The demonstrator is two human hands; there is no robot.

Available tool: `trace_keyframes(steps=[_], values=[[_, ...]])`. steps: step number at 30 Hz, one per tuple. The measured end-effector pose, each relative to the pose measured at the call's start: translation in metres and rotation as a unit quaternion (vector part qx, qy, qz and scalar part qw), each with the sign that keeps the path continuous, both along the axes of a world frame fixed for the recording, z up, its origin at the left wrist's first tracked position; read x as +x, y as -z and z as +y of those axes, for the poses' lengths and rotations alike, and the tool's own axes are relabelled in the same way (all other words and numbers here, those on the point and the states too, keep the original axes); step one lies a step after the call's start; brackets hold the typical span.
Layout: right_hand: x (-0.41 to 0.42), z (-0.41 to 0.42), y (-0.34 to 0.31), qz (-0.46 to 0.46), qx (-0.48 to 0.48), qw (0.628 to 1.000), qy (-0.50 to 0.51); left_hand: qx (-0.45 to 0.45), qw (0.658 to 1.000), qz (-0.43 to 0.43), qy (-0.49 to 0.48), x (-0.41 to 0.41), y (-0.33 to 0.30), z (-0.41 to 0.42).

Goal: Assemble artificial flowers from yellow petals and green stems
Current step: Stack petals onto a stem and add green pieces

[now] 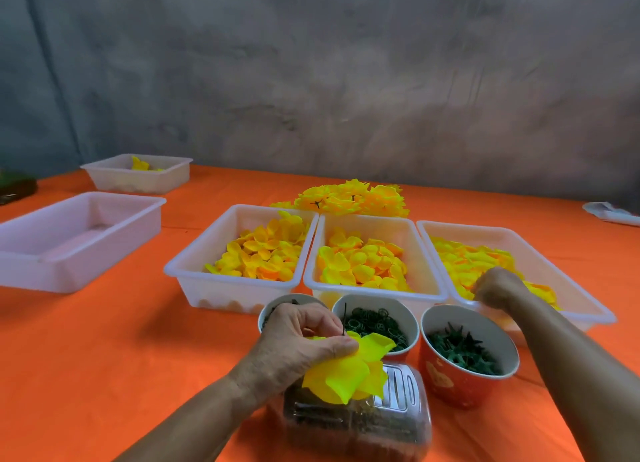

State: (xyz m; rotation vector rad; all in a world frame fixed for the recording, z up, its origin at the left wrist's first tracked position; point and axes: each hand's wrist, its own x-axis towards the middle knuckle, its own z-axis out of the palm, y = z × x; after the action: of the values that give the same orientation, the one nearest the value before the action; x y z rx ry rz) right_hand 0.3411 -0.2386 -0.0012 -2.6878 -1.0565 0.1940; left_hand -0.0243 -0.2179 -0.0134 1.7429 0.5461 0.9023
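My left hand (301,340) grips a half-built flower of yellow petals (349,368) on a thin dark stem (344,318), above a clear box of stems (356,423). My right hand (497,286) reaches into the right white tray (588,299) and its curled fingers are among yellow petals (467,260); whether it pinches one is hidden. The middle tray (374,221) and left tray (194,253) also hold yellow petals. Finished yellow flowers (349,198) lie piled behind the trays.
Three cups stand in front of the trays: one behind my left hand (273,305), one with green rings (375,323), a red one with green star-shaped pieces (464,354). An empty white tray (69,240) and another with one flower (138,172) sit at left on the orange tablecloth.
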Motion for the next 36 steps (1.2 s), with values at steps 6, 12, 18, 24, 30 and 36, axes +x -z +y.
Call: trace_keyframes(steps=[6,12,18,24,30,36], values=[[-0.010,-0.013,0.002,-0.006,0.196,0.978,0.063,-0.006,1.000,-0.009,-0.005,0.000,0.001,0.000],[-0.006,-0.024,-0.006,0.091,0.345,0.927,0.115,-0.011,1.000,-0.025,-0.012,0.003,0.000,-0.002],[-0.013,-0.036,-0.021,0.293,0.493,0.814,0.090,-0.017,0.999,-0.027,-0.011,0.004,0.002,0.000],[-0.035,-0.041,-0.040,0.360,0.515,0.778,0.036,-0.015,1.000,-0.025,0.000,0.003,0.001,-0.001],[-0.073,-0.046,-0.050,0.415,0.470,0.777,-0.058,-0.026,0.999,-0.019,-0.001,0.000,-0.004,-0.004],[-0.125,-0.052,-0.061,0.434,0.418,0.788,-0.130,0.008,0.999,-0.008,-0.032,-0.001,-0.006,-0.008]])
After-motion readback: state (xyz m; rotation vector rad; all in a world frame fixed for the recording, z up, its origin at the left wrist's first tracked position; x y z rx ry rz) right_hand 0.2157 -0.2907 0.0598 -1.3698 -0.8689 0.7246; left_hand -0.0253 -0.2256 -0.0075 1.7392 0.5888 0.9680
